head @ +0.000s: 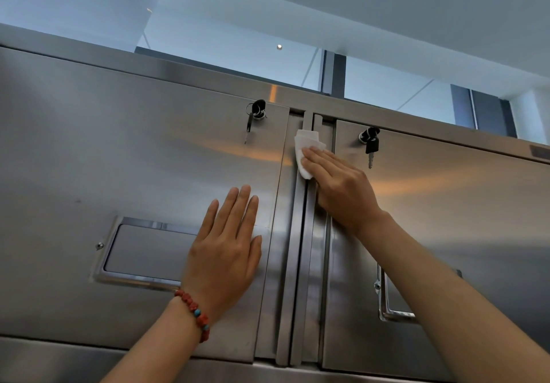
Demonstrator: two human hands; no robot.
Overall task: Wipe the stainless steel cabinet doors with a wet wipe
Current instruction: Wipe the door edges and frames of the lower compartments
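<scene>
A: What do we have nearest us?

B: Our left hand [227, 245], with a bead bracelet [194, 313] on the wrist. It lies flat on the left door [125, 156], fingers [238, 204] straight and close together, holding nothing. A recessed handle [143, 251] sits at nine o'clock from it, partly under the palm.

A: And the right hand [339, 186]?

B: Farther up, at one o'clock from the left. Its fingers are straight too, pressing the wipe [306, 151] against the vertical strips where the two doors meet. The wipe is white and folded, with its top edge sticking out past the fingertips at eleven o'clock.

A: Where is the right door [446, 210]?

B: At three o'clock from that hand. Our forearm crosses its handle [390, 302], so we see only part of it.

A: Anything above?

B: A key [253, 117] hangs from the left door's lock, at ten o'clock from the wipe. A second key [370, 144] hangs from the right door's lock, at three o'clock from it. Beyond the cabinet top we see glass panes [395, 87] and the ceiling [387, 4].
</scene>
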